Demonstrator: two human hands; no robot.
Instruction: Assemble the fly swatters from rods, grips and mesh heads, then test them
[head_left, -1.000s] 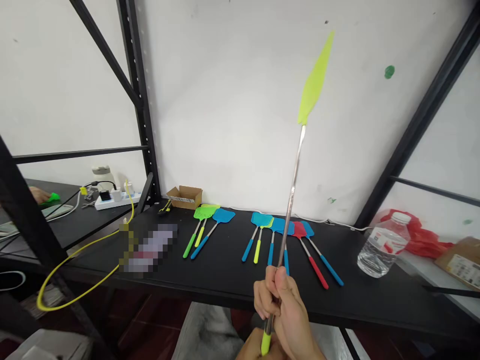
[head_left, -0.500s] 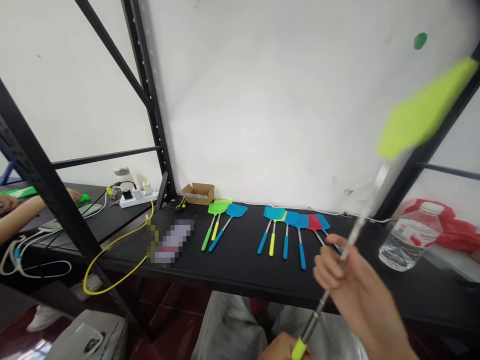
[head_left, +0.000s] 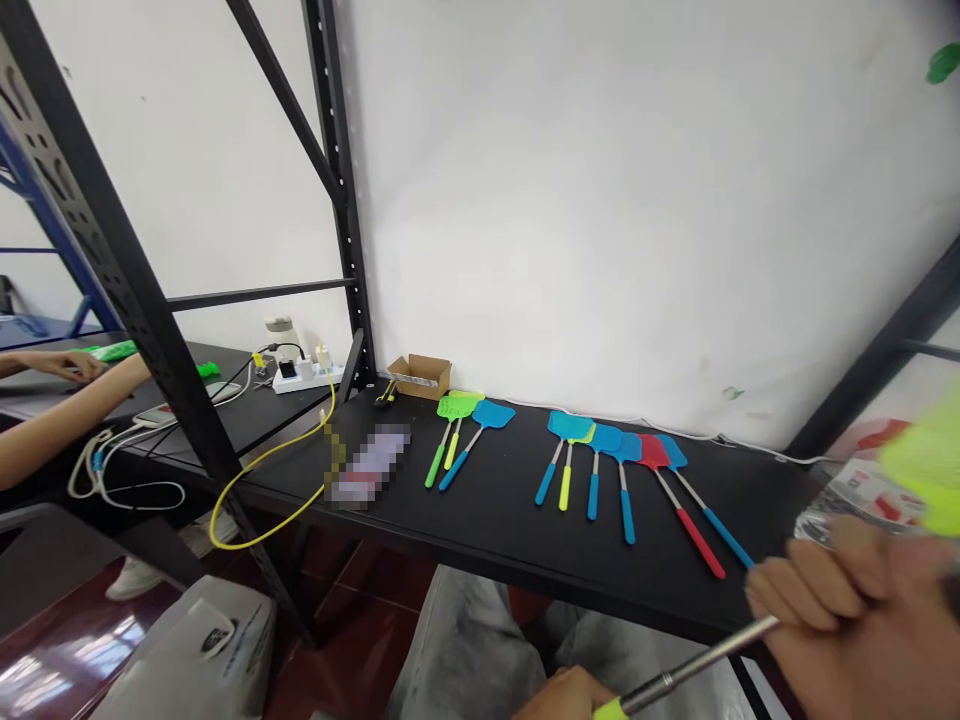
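A yellow-green telescopic fly swatter slants across the lower right. My left hand, cut off by the bottom edge, is closed at its handle. My right hand wraps round the metal shaft near the head, its fingers closed and slightly blurred. The swatter's flat head, also blurred, sticks up behind that hand at the right edge. On the black table lie other swatters: a red one, a blue one whose handle end is near my right hand, and several more blue and yellow ones overlapping beside them.
Farther left lie a green swatter and a blue one, before a small cardboard box. A yellow cable loops over the table's left edge. A water bottle stands partly hidden at right. Another person's arm reaches in at left.
My right hand has moved right and down, bringing the swatter's head lower and the shaft flatter. The view has shifted, showing the red and rightmost blue handles. My left hand keeps its hold.
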